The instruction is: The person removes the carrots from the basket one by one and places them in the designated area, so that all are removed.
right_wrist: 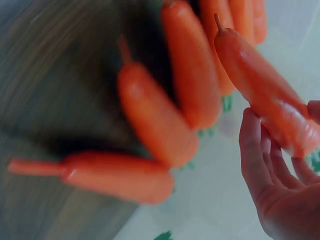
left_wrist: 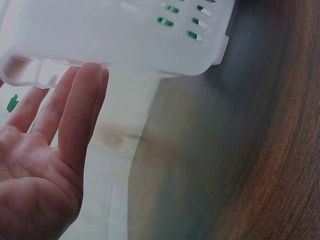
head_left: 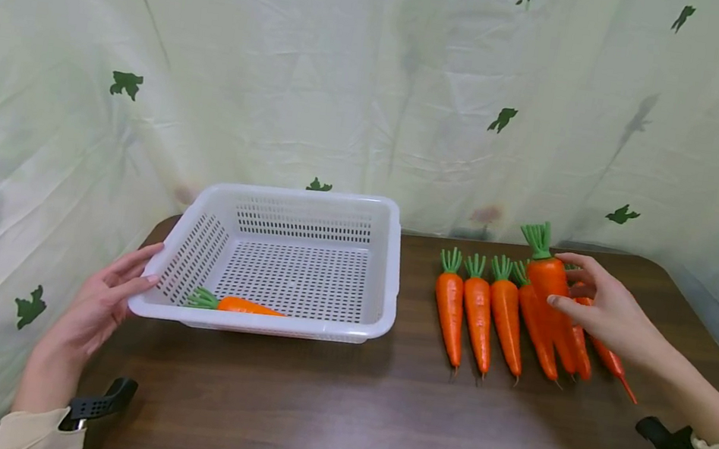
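My right hand [head_left: 597, 300] pinches a carrot [head_left: 547, 275] between thumb and fingers, its green top up and its tip slanting down over the row. In the right wrist view this held carrot [right_wrist: 265, 87] appears above the other carrots, with fingers and thumb on either side of its thick end. My left hand [head_left: 97, 299] touches the left side of a white perforated basket [head_left: 283, 325], and the left wrist view shows its fingers [left_wrist: 82, 105] straight against the plastic. One carrot [head_left: 244, 306] lies inside the basket along the near wall, its green top to the left.
Several carrots [head_left: 473, 321] lie side by side on the brown table [head_left: 319, 411], right of the basket, green tops toward the back. The rightmost carrot [right_wrist: 115, 177] lies at an angle to the rest. A pale curtain [head_left: 324, 81] with green leaf prints hangs behind the table.
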`<control>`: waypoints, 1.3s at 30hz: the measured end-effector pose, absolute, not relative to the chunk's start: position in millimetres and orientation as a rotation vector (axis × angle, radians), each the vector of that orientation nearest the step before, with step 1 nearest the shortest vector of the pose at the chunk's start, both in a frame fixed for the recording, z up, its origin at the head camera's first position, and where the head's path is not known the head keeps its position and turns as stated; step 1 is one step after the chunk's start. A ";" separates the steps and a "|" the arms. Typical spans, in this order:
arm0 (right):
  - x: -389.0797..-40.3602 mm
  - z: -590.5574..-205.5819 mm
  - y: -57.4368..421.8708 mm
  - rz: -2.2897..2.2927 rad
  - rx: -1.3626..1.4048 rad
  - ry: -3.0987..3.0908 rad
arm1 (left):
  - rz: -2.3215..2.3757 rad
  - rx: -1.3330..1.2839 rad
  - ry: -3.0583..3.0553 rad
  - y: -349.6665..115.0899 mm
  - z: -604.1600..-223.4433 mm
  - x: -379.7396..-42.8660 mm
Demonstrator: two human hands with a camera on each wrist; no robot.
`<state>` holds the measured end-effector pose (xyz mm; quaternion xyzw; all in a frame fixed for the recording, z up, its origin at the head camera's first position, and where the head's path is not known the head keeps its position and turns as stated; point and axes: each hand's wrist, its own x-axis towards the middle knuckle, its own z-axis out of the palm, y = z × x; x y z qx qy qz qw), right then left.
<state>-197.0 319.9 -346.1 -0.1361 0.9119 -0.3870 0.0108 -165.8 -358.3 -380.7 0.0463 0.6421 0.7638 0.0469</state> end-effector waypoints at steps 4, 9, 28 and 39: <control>-199.7 -349.1 339.3 -1.195 -0.418 2.871 | 2.340 0.135 1.954 -358.5 -380.9 -165.7; -201.7 -352.2 361.5 -1.175 -0.395 2.908 | 2.341 0.126 1.955 -358.1 -381.0 -166.0; -223.2 -379.3 418.6 -1.030 -0.274 2.951 | 2.318 0.117 1.996 -357.5 -381.9 -165.2; -230.0 -394.0 438.4 -0.909 -0.119 2.967 | 2.321 0.122 1.990 -358.3 -381.7 -166.0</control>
